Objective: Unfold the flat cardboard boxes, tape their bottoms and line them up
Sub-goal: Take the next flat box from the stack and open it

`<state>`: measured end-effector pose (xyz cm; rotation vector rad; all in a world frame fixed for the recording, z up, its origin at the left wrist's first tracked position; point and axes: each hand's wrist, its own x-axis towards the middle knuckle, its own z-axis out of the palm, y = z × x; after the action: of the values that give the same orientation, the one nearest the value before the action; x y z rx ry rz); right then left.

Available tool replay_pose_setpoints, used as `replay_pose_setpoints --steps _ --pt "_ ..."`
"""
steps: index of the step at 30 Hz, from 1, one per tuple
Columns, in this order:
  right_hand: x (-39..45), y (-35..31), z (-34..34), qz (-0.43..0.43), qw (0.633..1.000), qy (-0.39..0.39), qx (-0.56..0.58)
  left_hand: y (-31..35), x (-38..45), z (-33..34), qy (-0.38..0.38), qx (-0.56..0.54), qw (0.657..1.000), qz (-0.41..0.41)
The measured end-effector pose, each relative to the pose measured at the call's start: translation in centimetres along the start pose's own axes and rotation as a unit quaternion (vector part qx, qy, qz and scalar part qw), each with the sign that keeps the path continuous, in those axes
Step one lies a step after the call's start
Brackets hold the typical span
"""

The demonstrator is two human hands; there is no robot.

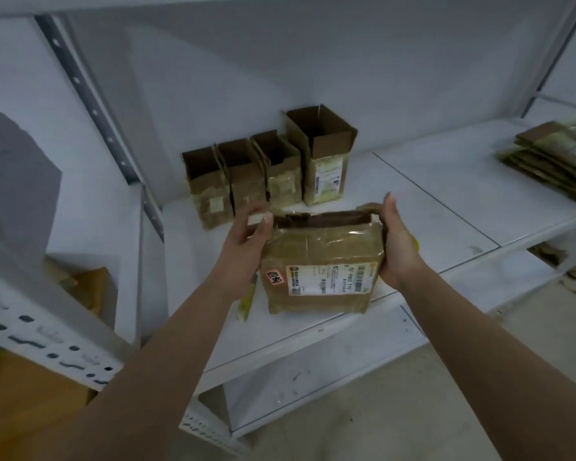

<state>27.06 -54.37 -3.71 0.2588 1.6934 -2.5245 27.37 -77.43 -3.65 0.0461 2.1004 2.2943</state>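
- Two hands hold one cardboard box (320, 261) over the front part of the white shelf (429, 207): the left hand (243, 241) curls round its left side, the right hand (396, 241) wraps its right side, thumb at the top rim
- Its open mouth faces up and away, its long axis runs left to right, and the label (330, 279) faces the camera
- Behind it, near the back wall, four open boxes (266, 168) stand touching in a row
- Bare shelf lies to the right, up to a stack of flat boxes (556, 158) at the far right edge
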Motion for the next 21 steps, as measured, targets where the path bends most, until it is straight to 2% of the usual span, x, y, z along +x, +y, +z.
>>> replay_pose_setpoints --steps 4,7,11,13,15,17,18,19,21 --pt "0.7 0.8 -0.6 -0.016 0.999 0.038 -0.032 -1.1 0.4 0.0 0.029 0.025 0.999 -0.010" --pt "0.5 0.9 -1.0 -0.032 0.997 0.027 -0.070 -1.0 0.8 0.1 0.046 0.061 0.997 -0.025" --pt "0.1 0.5 -1.2 -0.040 0.994 0.024 -0.099 0.5 0.9 0.4 0.068 0.226 0.971 0.034" --pt "0.1 0.4 -1.2 -0.035 0.993 0.014 -0.110 1.4 0.7 0.9 0.064 0.331 0.936 0.105" --pt "0.2 0.3 -1.2 -0.035 0.990 0.001 -0.135 2.0 0.6 1.9 -0.016 0.435 0.885 0.167" --pt "0.6 -0.3 -1.8 -0.036 0.981 -0.009 -0.193 1.5 0.3 3.1 -0.122 0.573 0.796 0.152" --pt "0.9 -0.7 -2.4 -0.033 0.974 -0.013 -0.224 1.1 0.2 3.4 -0.150 0.631 0.749 0.130" --pt "1.3 -1.3 -3.1 -0.028 0.971 -0.002 -0.239 0.7 0.1 3.5 -0.156 0.669 0.717 0.118" --pt "2.1 -2.0 -4.9 -0.023 0.972 0.055 -0.226 0.3 0.1 3.5 -0.144 0.691 0.699 0.115"
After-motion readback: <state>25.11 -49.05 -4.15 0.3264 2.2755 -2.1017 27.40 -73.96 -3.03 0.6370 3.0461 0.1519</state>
